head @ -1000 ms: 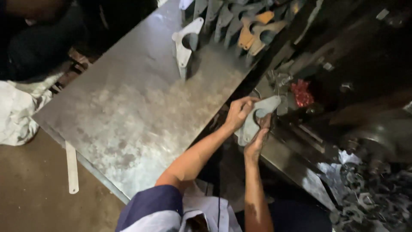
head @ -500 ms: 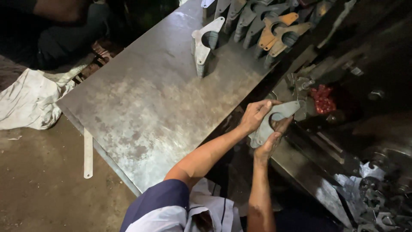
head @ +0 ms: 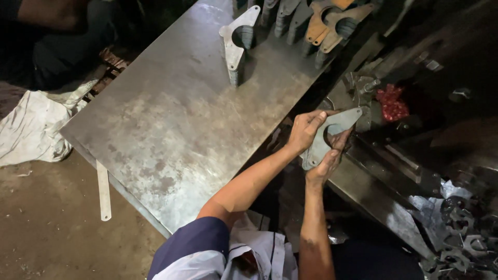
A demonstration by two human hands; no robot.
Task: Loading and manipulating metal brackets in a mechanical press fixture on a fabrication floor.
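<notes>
Both hands, left (head: 306,130) and right (head: 328,159), grip our cut metal plate (head: 332,136) beside the steel table (head: 171,129); next calls for steady placement.

Beyond the tabletop (head: 176,129), the row of stacked metal plates (head: 311,21) is cut off by the top edge. The flat plate (head: 332,136) hides the right hand's (head: 326,161) fingertips. Right of the tabletop, the machinery lies too dark to tell.
</notes>
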